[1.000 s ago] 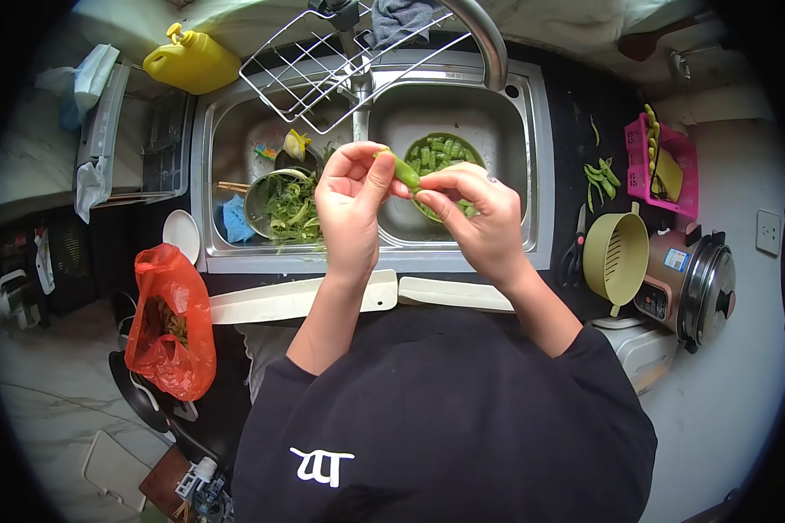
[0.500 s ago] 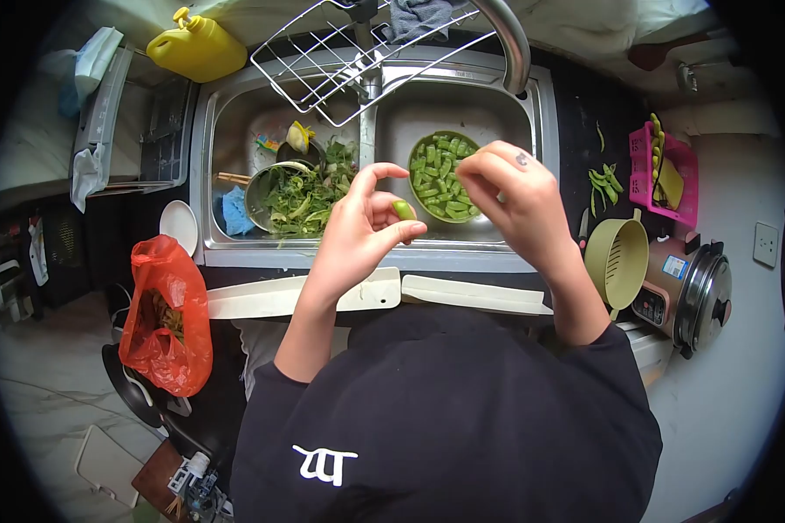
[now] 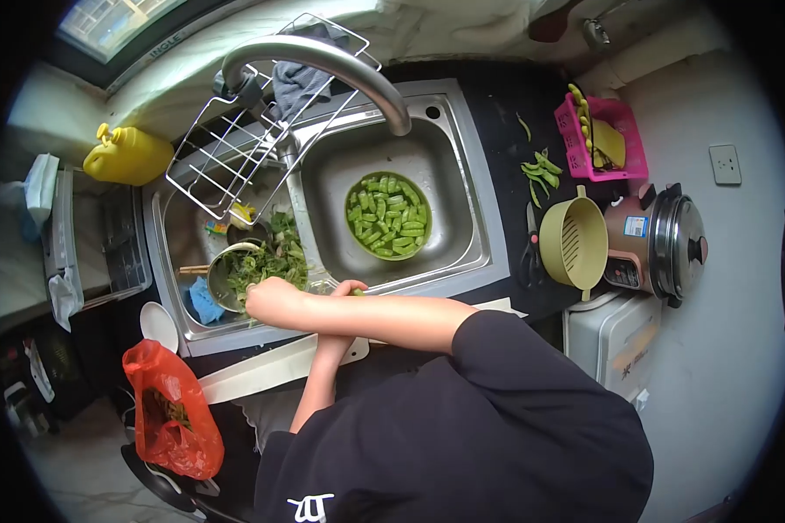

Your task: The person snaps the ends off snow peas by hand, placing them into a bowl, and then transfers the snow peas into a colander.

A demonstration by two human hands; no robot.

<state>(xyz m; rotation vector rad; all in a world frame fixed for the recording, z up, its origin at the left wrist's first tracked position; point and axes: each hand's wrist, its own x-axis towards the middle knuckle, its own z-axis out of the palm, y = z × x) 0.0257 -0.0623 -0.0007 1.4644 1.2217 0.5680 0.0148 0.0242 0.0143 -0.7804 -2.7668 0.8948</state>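
Note:
My right arm crosses over my left forearm. My right hand [image 3: 272, 300] is closed above the heap of leafy green scraps [image 3: 275, 253] at the left basin's near side, and anything in its fingers is hidden. Just past the crossing, my left hand [image 3: 344, 288] pinches a green bean piece [image 3: 358, 293] near the sink's front rim; most of that hand is covered by the right forearm. In the right basin sits a green bowl [image 3: 426, 207] filled with cut green bean pieces [image 3: 388, 215].
Wire rack [image 3: 227, 166] and curved faucet [image 3: 323, 52] overhang the sink. Whole pods [image 3: 543, 171], a pink basket [image 3: 624, 157], scissors [image 3: 530, 253], a yellow-green colander [image 3: 576, 244] and a cooker [image 3: 654, 244] stand right. A red bag [image 3: 174, 418] hangs front left.
My right hand has swung left from above the bean bowl to the leafy scraps, crossing over my left arm. The left hand keeps its bean piece, now lower. The camera view has turned.

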